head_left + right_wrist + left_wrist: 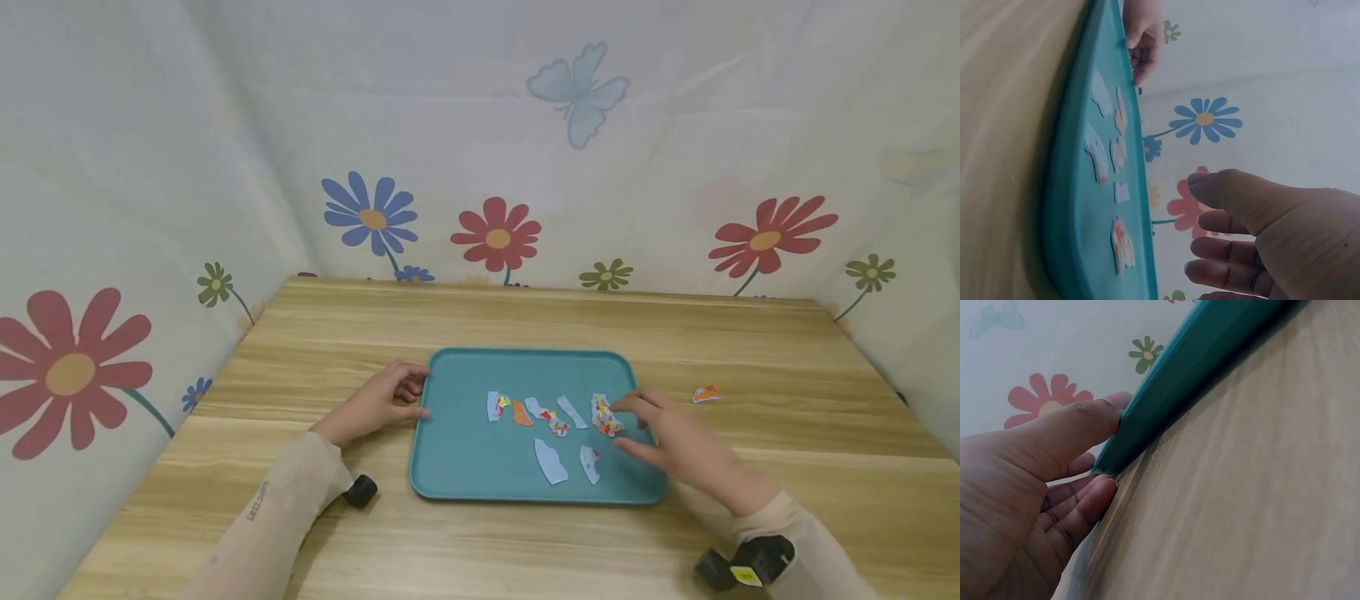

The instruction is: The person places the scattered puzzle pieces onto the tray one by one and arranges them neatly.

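Note:
A teal tray (472,462) lies on the wooden table with several small, irregularly cut paper pieces on it. My left hand (378,402) holds the tray's left rim, thumb and fingertips at the edge. Over the tray's right side is my right hand (690,446), thumb and fingers spread apart with nothing between them. Nearest to its fingertips is a multicoloured piece (604,418); in the right wrist view this piece (1121,247) sits apart from the hand. Other pieces include an orange piece (522,413), a pale curved piece (551,462) and a narrow pale strip (572,412).
An orange piece (706,393) lies on the table (780,367) to the right of the tray. Behind the table hangs a flower-patterned cloth (660,167). A small black device (362,492) is at the left sleeve, and another black device (761,560) sits on the right wrist.

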Available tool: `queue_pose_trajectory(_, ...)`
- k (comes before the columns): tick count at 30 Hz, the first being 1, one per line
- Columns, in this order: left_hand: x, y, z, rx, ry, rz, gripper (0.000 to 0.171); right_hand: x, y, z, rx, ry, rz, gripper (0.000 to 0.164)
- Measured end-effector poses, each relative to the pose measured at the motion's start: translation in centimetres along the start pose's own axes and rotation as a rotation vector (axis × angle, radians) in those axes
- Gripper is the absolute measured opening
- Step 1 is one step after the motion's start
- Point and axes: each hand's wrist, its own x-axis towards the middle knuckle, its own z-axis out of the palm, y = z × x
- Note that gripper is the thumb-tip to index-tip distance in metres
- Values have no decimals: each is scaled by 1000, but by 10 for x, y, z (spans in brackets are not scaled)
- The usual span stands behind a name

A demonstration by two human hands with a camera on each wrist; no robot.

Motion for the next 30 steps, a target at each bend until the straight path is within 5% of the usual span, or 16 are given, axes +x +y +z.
queue_pose_trajectory(30,0,0,0,-25,-2,5,66,6,56,-36,-60,-23,215,37)
